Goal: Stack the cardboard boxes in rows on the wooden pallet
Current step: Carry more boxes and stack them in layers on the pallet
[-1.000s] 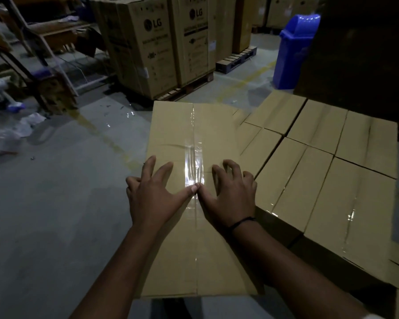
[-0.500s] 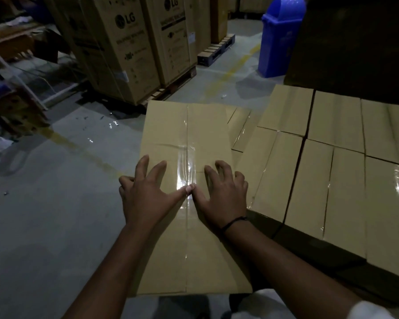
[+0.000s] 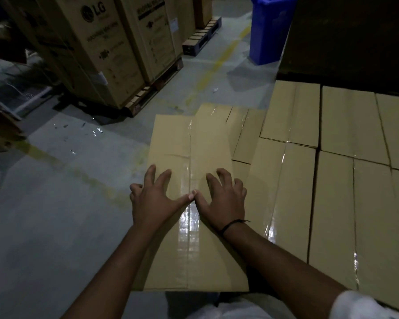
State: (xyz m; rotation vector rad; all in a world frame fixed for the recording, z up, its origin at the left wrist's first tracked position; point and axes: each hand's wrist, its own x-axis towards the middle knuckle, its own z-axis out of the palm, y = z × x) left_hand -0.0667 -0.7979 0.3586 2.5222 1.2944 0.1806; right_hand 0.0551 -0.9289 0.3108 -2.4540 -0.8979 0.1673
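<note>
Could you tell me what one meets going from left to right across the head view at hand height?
Concrete floor → left hand → right hand → stacked cardboard boxes.

Warehouse, palletised LG cartons (image 3: 106,56) (dim), painted concrete floor (image 3: 55,226)

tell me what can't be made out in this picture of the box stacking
Head view, the only one:
Wooden pallet: hidden under the stacked boxes.
What the box under the left hand and right hand rests on: covered by the box itself.
Blue bin top: cut off by the upper edge.
Upper right: too dark to identify.
Small print on the LG cartons: too blurred.
</note>
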